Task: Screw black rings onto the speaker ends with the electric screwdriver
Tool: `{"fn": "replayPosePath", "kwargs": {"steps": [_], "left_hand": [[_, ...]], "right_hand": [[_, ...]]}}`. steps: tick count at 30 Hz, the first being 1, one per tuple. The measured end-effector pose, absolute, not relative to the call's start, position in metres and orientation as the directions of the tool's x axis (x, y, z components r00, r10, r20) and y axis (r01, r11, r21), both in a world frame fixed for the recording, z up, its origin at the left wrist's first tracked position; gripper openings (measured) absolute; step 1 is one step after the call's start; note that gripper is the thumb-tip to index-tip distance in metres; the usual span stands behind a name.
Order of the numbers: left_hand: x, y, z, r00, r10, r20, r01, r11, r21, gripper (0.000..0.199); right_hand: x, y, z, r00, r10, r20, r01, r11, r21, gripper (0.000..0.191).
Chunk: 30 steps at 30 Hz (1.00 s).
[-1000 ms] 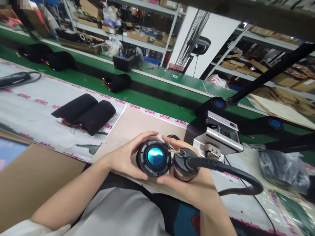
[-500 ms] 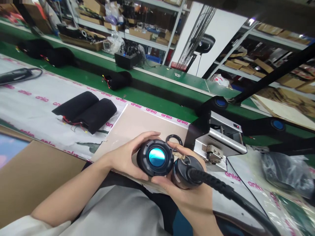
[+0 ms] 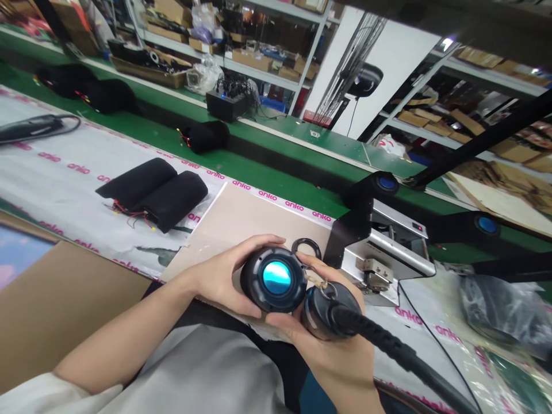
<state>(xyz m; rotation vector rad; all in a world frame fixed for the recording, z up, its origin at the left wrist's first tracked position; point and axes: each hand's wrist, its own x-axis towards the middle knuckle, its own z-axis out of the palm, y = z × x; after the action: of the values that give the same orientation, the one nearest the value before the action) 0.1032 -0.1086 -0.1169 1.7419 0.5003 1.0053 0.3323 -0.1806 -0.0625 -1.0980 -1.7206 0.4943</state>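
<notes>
Figure: two-handed hold at the bench, seen from my head camera. My left hand [image 3: 211, 282] is closed around a round black housing with a glossy blue centre [image 3: 276, 277], fingers over its upper rim and thumb beneath. My right hand [image 3: 332, 359] is clamped around a black cylindrical cup [image 3: 323, 310], from which a thick black rubber cable [image 3: 401, 359] runs to the lower right. The hands sit together, and a short twisted tan cord [image 3: 314, 279] links both pieces, held just above a beige board [image 3: 241, 241]. For a steady hold, keep fingers off the blue face and leave the cable slack so it cannot drag on the cord. Count: one housing, one cup, one thin black ring [image 3: 306, 241] on the board, and five black padded rolls [image 3: 172, 198]: two on a white printed sheet [image 3: 56, 190], three on a green bench [image 3: 267, 195].
</notes>
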Motion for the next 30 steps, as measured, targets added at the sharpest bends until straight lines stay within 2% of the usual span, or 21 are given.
{"fn": "replayPosePath", "kwargs": {"steps": [4,7,9,11,15,17,20,22,23,25,28,30], "left_hand": [[0.106,-0.111,-0.119,0.572,0.725,0.383,-0.119,-0.388,0.914,0.118],[0.107,-0.115,-0.123,0.556,0.734,0.390,-0.138,-0.381,0.914,0.122],[0.108,-0.118,-0.123,0.542,0.738,0.402,-0.159,-0.380,0.911,0.120],[0.108,-0.121,-0.119,0.544,0.736,0.403,-0.187,-0.362,0.913,0.120],[0.114,-0.130,-0.107,0.510,0.764,0.395,-0.197,-0.343,0.918,0.135],[0.121,-0.134,-0.104,0.420,0.816,0.397,-0.180,-0.353,0.918,0.129],[0.129,-0.140,-0.102,0.308,0.870,0.384,-0.116,-0.366,0.923,0.108],[0.133,-0.142,-0.099,0.277,0.874,0.398,-0.044,-0.402,0.914,0.097],[0.134,-0.144,-0.097,0.269,0.872,0.410,-0.009,-0.423,0.906,0.094],[0.135,-0.146,-0.092,0.261,0.869,0.422,0.055,-0.449,0.892,0.089],[0.134,-0.151,-0.088,0.251,0.877,0.410,0.144,-0.452,0.880,0.082],[0.132,-0.155,-0.088,0.237,0.886,0.399,0.174,-0.443,0.879,0.080]], "right_hand": [[0.329,-0.187,-0.061,0.007,0.921,0.390,0.482,0.339,-0.808,0.069],[0.326,-0.191,-0.065,-0.048,0.884,0.464,0.474,0.430,-0.769,0.068],[0.323,-0.193,-0.068,-0.031,0.874,0.485,0.428,0.450,-0.783,0.066],[0.318,-0.197,-0.071,0.056,0.905,0.422,0.374,0.373,-0.849,0.064],[0.310,-0.205,-0.069,0.159,0.949,0.273,0.302,0.217,-0.928,0.062],[0.311,-0.206,-0.065,0.143,0.969,0.203,0.251,0.163,-0.954,0.062],[0.326,-0.202,-0.053,0.081,0.996,0.021,0.143,0.010,-0.990,0.059],[0.345,-0.197,-0.045,0.130,0.989,-0.069,0.018,-0.072,-0.997,0.051],[0.357,-0.193,-0.040,0.200,0.978,-0.051,-0.055,-0.041,-0.998,0.045],[0.383,-0.187,-0.032,0.397,0.913,0.092,-0.147,0.162,-0.976,0.036],[0.418,-0.180,-0.020,0.660,0.691,0.295,-0.119,0.483,-0.867,0.032],[0.435,-0.177,-0.012,0.736,0.575,0.358,-0.096,0.612,-0.785,0.024]]}}
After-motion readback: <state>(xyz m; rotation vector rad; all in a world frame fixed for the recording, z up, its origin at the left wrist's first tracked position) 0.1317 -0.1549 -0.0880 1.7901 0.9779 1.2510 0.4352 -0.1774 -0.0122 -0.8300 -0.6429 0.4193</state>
